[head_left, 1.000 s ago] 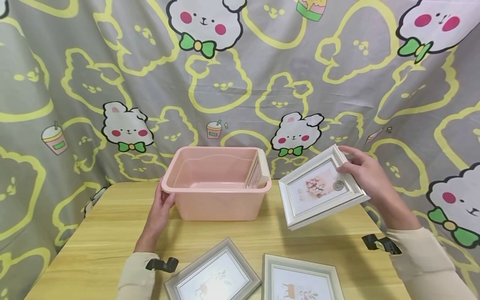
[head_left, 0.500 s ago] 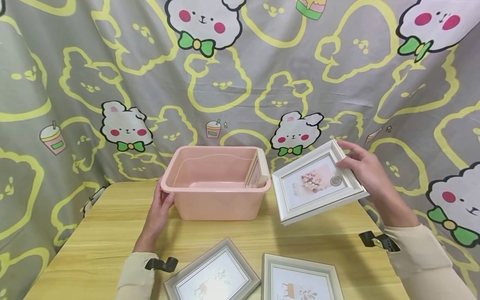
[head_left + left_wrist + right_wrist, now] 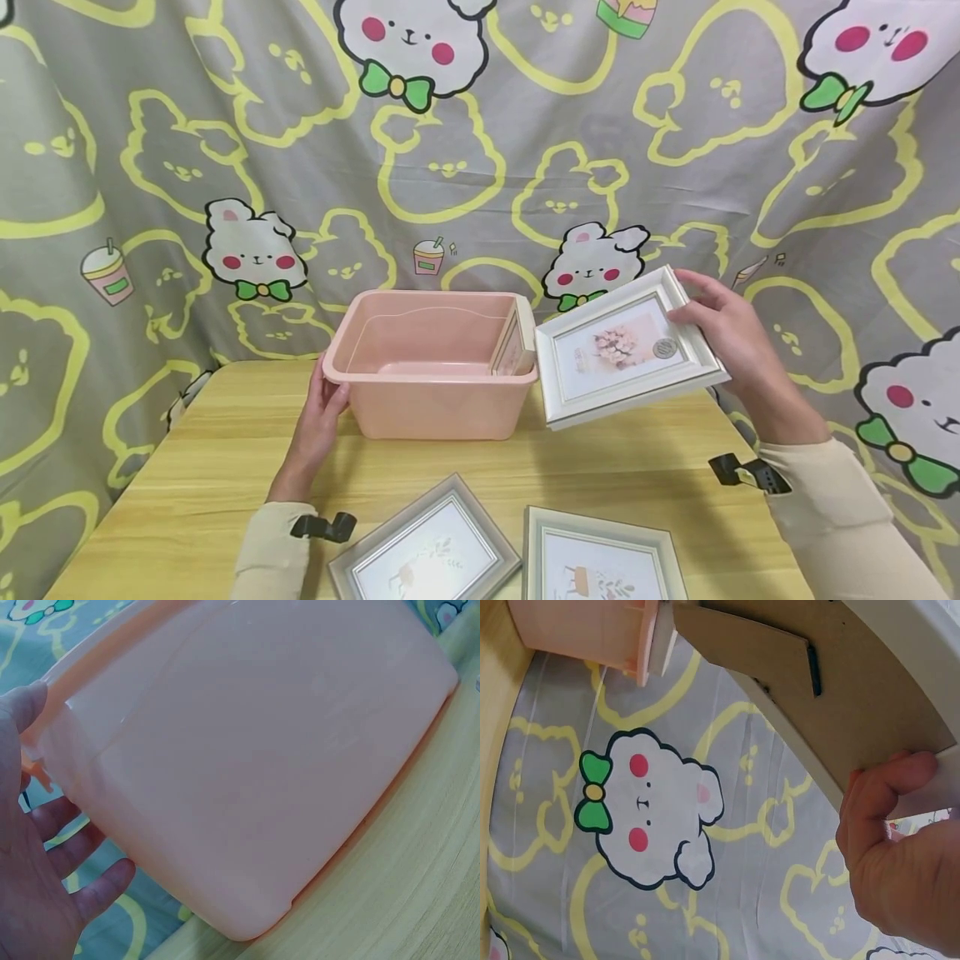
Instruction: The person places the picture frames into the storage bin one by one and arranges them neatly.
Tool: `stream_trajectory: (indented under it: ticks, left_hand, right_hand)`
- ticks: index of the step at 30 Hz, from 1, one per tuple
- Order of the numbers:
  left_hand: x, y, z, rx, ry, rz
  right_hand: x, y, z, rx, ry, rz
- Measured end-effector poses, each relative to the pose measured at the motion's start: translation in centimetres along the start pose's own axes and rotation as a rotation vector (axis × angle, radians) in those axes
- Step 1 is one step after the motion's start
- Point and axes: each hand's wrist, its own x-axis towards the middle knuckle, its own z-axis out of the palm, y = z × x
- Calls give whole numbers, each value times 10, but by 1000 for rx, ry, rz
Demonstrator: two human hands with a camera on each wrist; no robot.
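My right hand (image 3: 727, 329) grips the right edge of a white picture frame (image 3: 611, 354), thumb on the front and fingers behind. The frame is tilted and held above the table beside the bin's right end, its flower picture facing me. Its brown backing (image 3: 840, 682) with a fold-out stand shows in the right wrist view. My left hand (image 3: 322, 412) holds the left corner of a pink plastic bin (image 3: 438, 408), thumb at the rim and fingers along the side. A cream picture frame (image 3: 523, 333) stands upright inside the bin against its right wall.
At the front of the wooden table (image 3: 195, 492) lie a grey picture frame (image 3: 468, 507) and a pale green one (image 3: 600, 525), both face up and cut off by the view's lower edge. A cartoon-print curtain (image 3: 450, 167) hangs close behind the table.
My right hand has moved left and slightly up with the white picture frame, bringing it close to the bin's right rim. The left hand and the bin have stayed in place.
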Motion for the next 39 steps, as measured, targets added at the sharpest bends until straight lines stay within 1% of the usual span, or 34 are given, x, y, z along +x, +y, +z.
stream_trajectory:
  ticks: [2, 6, 11, 15, 18, 21, 23, 28, 34, 39]
  left_hand:
    - [0, 0, 0, 4, -3, -3]
    - [0, 0, -1, -3, 0, -8]
    - [0, -1, 0, -11, 3, -6]
    - [0, -2, 0, -6, 2, -7]
    - [0, -2, 0, -6, 2, -14]
    - [0, -2, 0, -5, 2, -17]
    - [-1, -1, 0, -5, 0, -19]
    - [-2, -2, -1, 3, -1, -20]
    - [0, -3, -2, 4, 1, -13]
    - [0, -2, -2, 3, 6, -10]
  right_hand:
    - [0, 0, 2, 14, 2, -3]
    - [2, -1, 6, 3, 9, 0]
    - [6, -2, 12, 49, 16, -6]
    - [8, -2, 18, 22, 14, -26]
    - [10, -1, 23, 45, 10, -39]
    - [12, 1, 29, 96, 23, -50]
    - [14, 2, 33, 108, 37, -54]
    - [18, 3, 38, 140, 58, -22]
    - [25, 4, 41, 156, 64, 19]
    - [31, 4, 46, 162, 75, 29]
